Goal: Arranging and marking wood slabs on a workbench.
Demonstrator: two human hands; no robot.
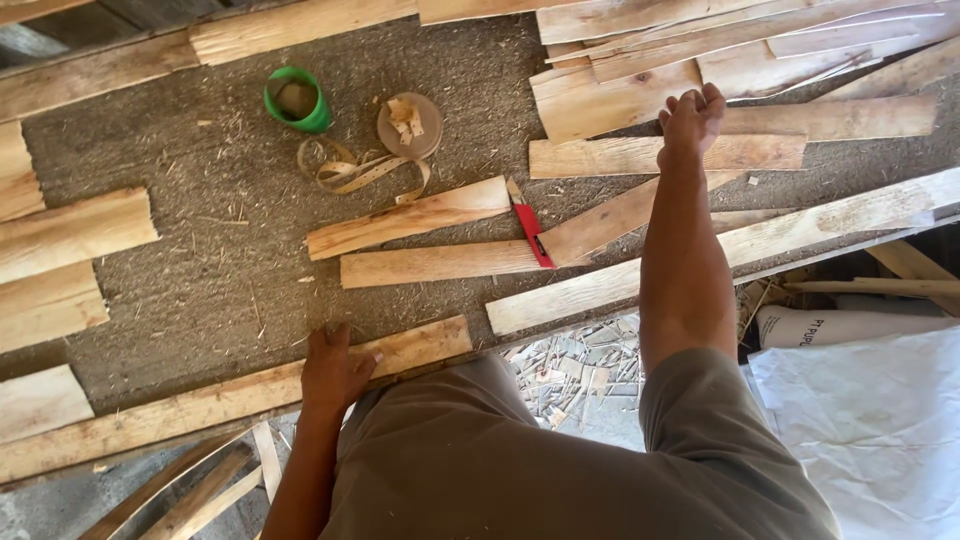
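Sawdust-strewn matting [180,260] lies open mid-bench, hemmed by a long edge board [230,395] at the near rim. A red utility knife [530,225], green tape roll [297,99] and loose strapping [350,170] sit centre. The left hand [335,368] presses flat on the edge board; the right hand [690,118], fingers curled, grips a plank [620,155] beside the far plank pile [720,50].

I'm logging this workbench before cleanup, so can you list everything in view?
wooden slats: many, pale, scattered over the bench, piled far right
edge plank: one, pale, near edge
tape roll: one, green, far left-centre
strap coil: one, tan, beside the tape roll
round disc: one, brown, wood chips on it
utility knife: one, red, centre
white sacks: white, lower right
left hand: flat on the edge plank
right hand: grip closed at a slat
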